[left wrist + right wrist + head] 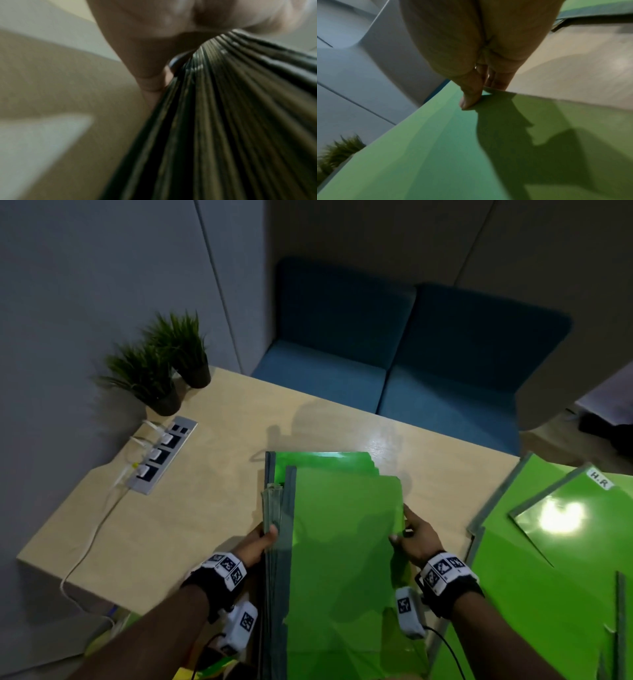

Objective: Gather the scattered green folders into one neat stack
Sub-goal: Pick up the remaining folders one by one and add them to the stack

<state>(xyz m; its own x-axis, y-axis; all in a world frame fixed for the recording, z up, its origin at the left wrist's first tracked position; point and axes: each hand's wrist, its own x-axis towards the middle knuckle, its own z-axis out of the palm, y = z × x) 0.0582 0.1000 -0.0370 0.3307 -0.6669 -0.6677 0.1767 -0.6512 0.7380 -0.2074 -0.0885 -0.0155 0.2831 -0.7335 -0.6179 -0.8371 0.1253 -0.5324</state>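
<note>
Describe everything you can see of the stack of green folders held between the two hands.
The stack of green folders is glossy green card with grey-green spines on its left side. Its edges are uneven. It sits on the wooden table. The left hand grips the spines; the right hand pinches the top folder's right edge.

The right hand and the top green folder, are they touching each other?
Touching. In the right wrist view the thumb presses on the top green folder; the head view shows the right hand holding its edge.
</note>
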